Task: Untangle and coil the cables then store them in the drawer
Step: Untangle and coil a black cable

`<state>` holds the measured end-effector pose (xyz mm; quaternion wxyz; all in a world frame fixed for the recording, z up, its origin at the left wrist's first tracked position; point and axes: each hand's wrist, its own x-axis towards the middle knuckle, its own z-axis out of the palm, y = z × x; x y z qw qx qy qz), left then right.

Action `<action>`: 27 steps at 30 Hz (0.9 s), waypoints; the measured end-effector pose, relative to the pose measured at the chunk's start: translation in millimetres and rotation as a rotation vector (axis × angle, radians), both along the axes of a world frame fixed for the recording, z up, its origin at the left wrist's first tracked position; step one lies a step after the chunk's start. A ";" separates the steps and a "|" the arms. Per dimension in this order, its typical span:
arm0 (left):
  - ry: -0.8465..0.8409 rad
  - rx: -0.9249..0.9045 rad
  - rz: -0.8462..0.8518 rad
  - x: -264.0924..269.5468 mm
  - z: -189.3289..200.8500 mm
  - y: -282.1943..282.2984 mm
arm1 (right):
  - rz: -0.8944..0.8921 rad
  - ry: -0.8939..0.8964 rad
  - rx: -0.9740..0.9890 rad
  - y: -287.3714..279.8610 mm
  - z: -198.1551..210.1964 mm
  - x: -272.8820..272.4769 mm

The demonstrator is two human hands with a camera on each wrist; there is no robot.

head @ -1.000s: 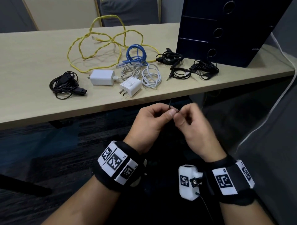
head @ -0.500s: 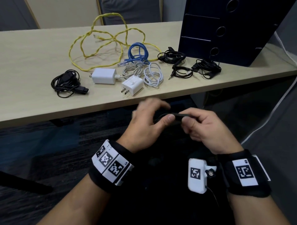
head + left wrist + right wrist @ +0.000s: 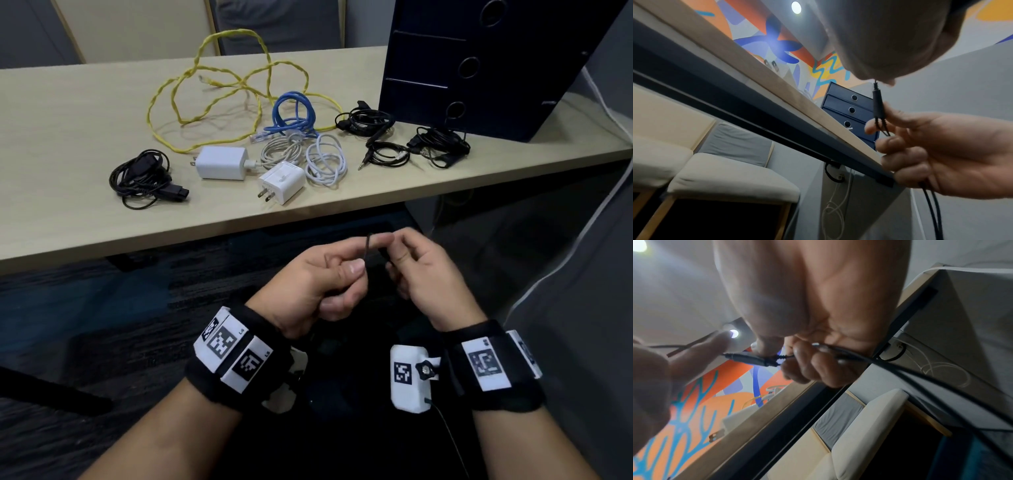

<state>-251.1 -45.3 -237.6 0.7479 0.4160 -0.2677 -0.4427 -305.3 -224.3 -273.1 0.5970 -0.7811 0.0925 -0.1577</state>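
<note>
**Black cable pinched between both hands below the bench**

Since half a second ago the hands have turned the black cable (image 3: pixel 367 251) from lying level between them to standing upright, and the left hand's fingers, then spread, have curled in. Left hand (image 3: pixel 318 284): thumb and fingers clamped on the cable's lower part. Right hand (image 3: pixel 419 270): fingertips (image 3: pixel 871 128) pinched on the splitter piece where two thin strands fork; two thicker strands trail down past its palm. Both hands sit at lower centre of the head view, in front of the bench (image 3: pixel 68 113) edge. On the bench lie yellow (image 3: pixel 219 92), blue (image 3: pixel 294 113), white (image 3: pixel 325 159) and black coils (image 3: pixel 142 178), plus two chargers (image 3: pixel 222 162). Drawer unit (image 3: pixel 479 65) stands upper right, its drawers closed.
</note>
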 end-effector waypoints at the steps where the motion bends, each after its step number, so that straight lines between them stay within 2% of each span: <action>1: 0.007 0.018 0.009 -0.1 1.5 -1.1 | 0.027 0.031 -0.034 1.8 -2.6 0.3; 3: 0.023 0.022 0.092 0.0 4.0 -4.4 | 0.082 0.079 -0.098 7.1 -5.0 -0.4; 7: 0.071 -0.090 0.392 6.6 7.5 -9.4 | 0.204 0.174 -0.332 21.5 -7.6 -8.6; 10: 0.150 -0.152 0.517 15.9 3.2 -8.9 | 0.279 0.232 -0.385 28.8 -10.7 -14.3; 13: 0.049 -0.112 0.645 20.5 -8.8 -9.4 | 0.294 0.274 -0.425 28.9 -7.9 -17.7; 16: -0.133 0.002 0.733 22.2 -17.4 -9.8 | 0.324 0.267 -0.439 28.4 2.3 -22.3; 18: -0.332 0.100 0.740 22.6 -20.6 -8.0 | 0.337 0.228 -0.441 29.0 10.7 -25.8; 20: -0.492 0.194 0.677 22.4 -23.5 -6.0 | 0.315 0.151 -0.393 27.1 19.5 -29.4; 23: -0.609 0.319 0.544 20.4 -28.8 -3.2 | 0.289 0.048 -0.235 21.7 32.7 -33.3; 27: -0.718 0.396 0.373 15.7 -26.0 -3.3 | 0.268 -0.046 -0.162 18.1 43.6 -33.0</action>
